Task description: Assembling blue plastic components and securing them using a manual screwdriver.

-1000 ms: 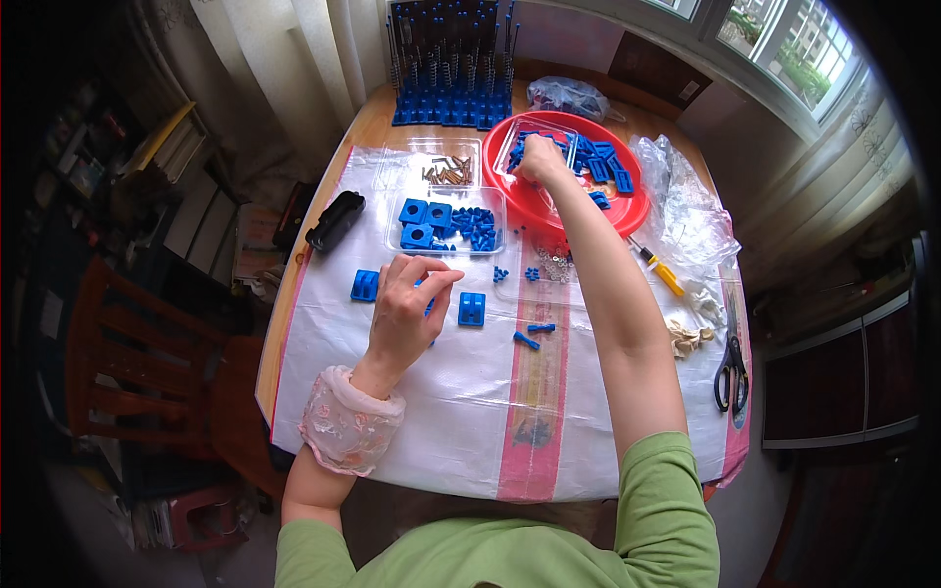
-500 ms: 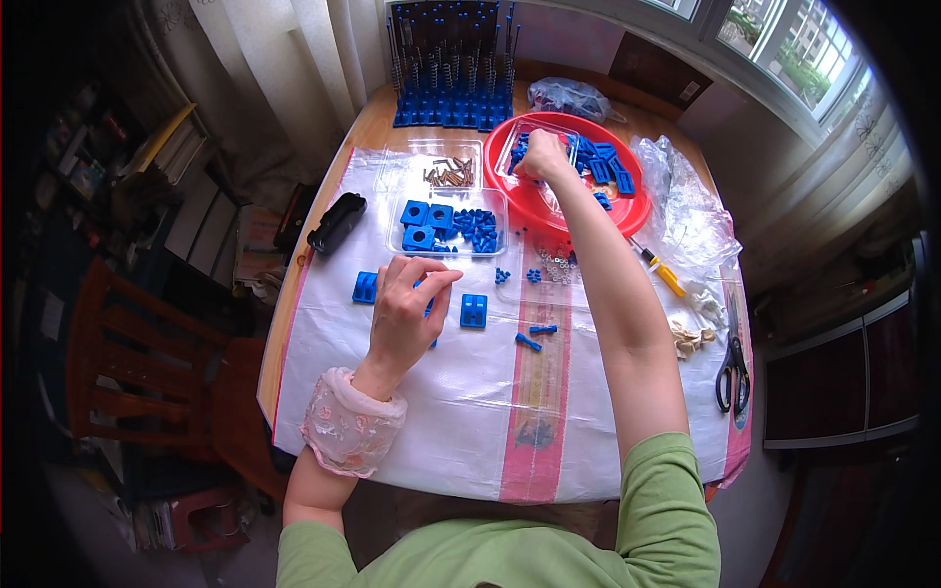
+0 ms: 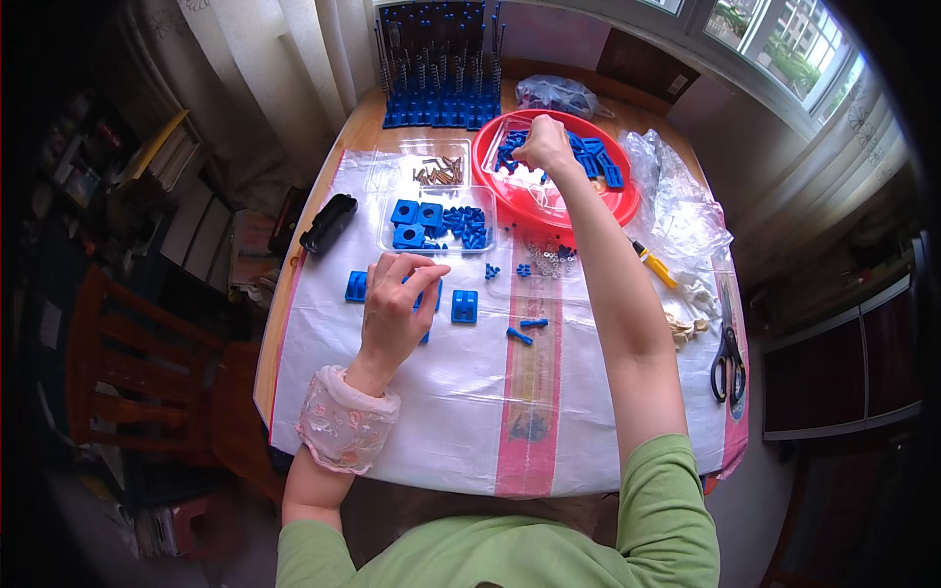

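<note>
Across the tabletop point(image 3: 274, 338), the right hand point(image 3: 545, 143) shifted over the basin point(image 3: 537, 221), fingers' hold unclear.

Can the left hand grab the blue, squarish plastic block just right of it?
Probably yes: the left hand is close by, and the blue, squarish plastic block lies uncovered on the white, pink-striped sheet, with nothing visible between them.

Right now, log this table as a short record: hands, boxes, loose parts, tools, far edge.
Left hand: between a left blue block and a right blue block; grip unclear
Right hand: over the red basin, which holds blue parts; grip hidden
Near transparent box: square blue pieces, small blue pieces
Far transparent box: brass-coloured pins
Loose parts: two blue pegs
Tools: scissors, yellow-handled tool
Far edge: spring-topped blue rack
</note>
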`<state>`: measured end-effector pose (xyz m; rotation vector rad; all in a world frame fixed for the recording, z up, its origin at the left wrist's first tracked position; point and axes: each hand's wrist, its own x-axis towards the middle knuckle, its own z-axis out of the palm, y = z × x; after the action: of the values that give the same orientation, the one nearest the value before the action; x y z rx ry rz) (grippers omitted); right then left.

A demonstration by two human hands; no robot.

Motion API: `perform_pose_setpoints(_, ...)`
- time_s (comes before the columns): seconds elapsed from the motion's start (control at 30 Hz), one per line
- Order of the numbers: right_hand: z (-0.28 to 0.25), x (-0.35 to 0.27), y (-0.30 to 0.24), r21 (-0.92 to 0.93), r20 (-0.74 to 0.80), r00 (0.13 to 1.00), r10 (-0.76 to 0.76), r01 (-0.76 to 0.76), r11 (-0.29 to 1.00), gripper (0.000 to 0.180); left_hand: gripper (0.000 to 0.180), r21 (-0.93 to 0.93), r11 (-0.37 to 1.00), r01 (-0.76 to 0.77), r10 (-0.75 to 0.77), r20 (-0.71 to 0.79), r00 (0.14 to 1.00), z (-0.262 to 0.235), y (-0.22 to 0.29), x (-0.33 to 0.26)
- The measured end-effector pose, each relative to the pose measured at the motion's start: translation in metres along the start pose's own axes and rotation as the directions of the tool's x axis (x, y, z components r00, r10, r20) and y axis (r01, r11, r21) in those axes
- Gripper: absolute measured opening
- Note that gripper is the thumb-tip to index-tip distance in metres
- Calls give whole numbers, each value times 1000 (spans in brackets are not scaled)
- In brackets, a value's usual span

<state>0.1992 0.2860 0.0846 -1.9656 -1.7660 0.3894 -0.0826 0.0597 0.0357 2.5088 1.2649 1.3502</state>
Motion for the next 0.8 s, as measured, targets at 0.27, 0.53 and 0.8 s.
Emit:
perform_pose_setpoints(0.27, -27, -102, -44, -80, -106, 909, -404, 397, 914, 26, 21, 23, 1000, -13, 13, 1, 1000, -3, -1, -4)
perform_pose_setpoints(0.53, -36, -253, 8, 92, 315, 839, -445, 439, 894, 19, 23, -18, 997, -70, 70, 10, 997, -1, 7, -2)
perform_pose_setpoints(0.8, -25, -282, 37, 245, 333, 870, -363, 292, 924, 31, 23, -1, 998, -62, 62, 22, 998, 1, 3, -3)
